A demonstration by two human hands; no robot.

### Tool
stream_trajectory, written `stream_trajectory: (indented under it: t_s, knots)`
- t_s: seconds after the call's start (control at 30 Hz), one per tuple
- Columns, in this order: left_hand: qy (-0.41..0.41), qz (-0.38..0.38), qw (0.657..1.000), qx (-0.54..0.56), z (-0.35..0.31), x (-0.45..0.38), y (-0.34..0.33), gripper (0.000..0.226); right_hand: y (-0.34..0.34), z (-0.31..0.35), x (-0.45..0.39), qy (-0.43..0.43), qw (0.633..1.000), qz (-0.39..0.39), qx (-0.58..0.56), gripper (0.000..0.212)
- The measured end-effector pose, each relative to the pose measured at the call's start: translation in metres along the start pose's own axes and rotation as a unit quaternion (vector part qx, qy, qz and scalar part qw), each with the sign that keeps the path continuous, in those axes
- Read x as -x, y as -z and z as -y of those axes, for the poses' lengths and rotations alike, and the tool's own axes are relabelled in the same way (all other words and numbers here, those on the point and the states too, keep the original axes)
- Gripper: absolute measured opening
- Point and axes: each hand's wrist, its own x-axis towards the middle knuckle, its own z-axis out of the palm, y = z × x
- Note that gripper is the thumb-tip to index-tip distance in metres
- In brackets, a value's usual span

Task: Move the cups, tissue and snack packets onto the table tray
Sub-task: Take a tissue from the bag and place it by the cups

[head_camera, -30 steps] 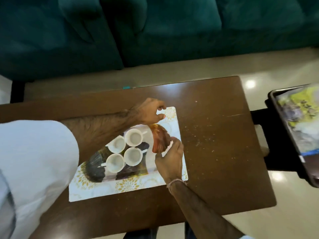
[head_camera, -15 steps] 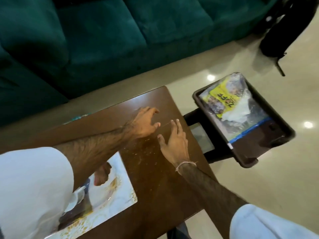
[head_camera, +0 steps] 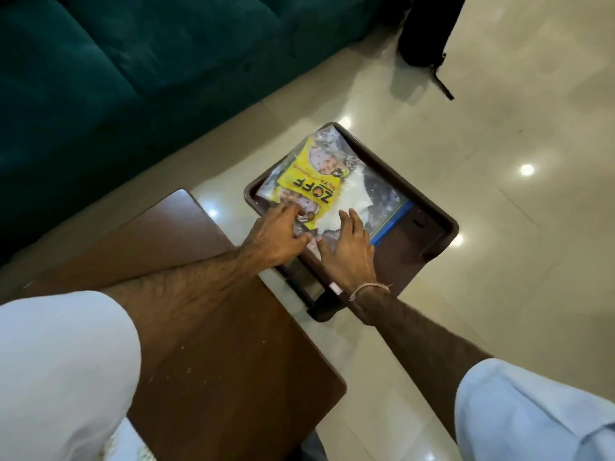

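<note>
Both hands, the left hand (head_camera: 278,234) and right hand (head_camera: 347,247), lie open-fingered on the snack packets (head_camera: 312,181) beneath them, apparently mid-pickup; next they must grip and lift.

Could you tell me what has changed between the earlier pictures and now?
Both hands left the white tray with the cups, crossed the table and reached right to the dark tray. The left hand now touches the yellow packet; the right hand rests on the clear packets beside it. Neither visibly grips anything. The packets lie in the dark tray as before.
</note>
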Motion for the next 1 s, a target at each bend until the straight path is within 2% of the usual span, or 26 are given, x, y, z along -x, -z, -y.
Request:
stream_trajectory:
  t_s: [0.13,0.47,0.6,0.7,0.83,0.93,1.0]
  knots:
    - [-0.015,0.022,1.000,-0.001,-0.030,-0.030,-0.032,0.056,0.017,-0.035,-0.021,-0.031,0.999,-0.011,-0.013,0.068]
    - [-0.015,0.068,0.998,0.011,-0.078,-0.061,-0.103,0.043,0.028,-0.097,-0.043,-0.075,0.994,-0.066,-0.035,0.051]
    - [-0.008,0.074,0.997,-0.008,-0.085,-0.066,-0.119,0.045,0.028,-0.110,-0.049,-0.106,0.987,-0.074,-0.095,0.047]
    - [0.016,0.086,0.996,-0.032,-0.088,-0.068,-0.125,0.049,0.027,-0.115,-0.051,-0.131,0.973,-0.074,-0.176,0.044]
    - [0.065,0.060,0.996,0.003,-0.089,-0.072,-0.125,0.024,0.028,-0.117,-0.054,-0.178,0.948,-0.080,-0.253,0.037]
    - [0.084,0.039,0.995,0.036,-0.085,-0.074,-0.122,0.019,0.026,-0.115,-0.057,-0.226,0.923,-0.081,-0.299,0.037]
    - [0.065,0.042,0.996,0.031,-0.086,-0.072,-0.124,0.030,0.024,-0.112,-0.058,-0.257,0.899,-0.067,-0.348,0.043]
